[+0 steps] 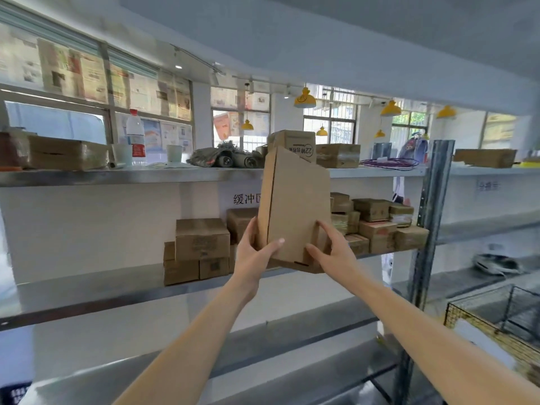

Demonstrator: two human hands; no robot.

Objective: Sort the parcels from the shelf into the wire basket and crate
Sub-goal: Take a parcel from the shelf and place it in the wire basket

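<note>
A tall flat brown cardboard parcel (293, 206) stands upright in front of the middle shelf (87, 283). My left hand (254, 249) grips its lower left edge and my right hand (330, 247) grips its lower right corner. Several small brown parcels (201, 239) are stacked on the middle shelf behind it, left and right of my hands. A wire basket (496, 323) with a gold mesh front sits low at the right edge. No crate is in view.
The top shelf (117, 175) carries a water bottle (135, 138), paper cups, a taped box (67, 154), grey cloth and more boxes. A metal shelf upright (429, 229) stands to the right. Lower shelves run below my forearms.
</note>
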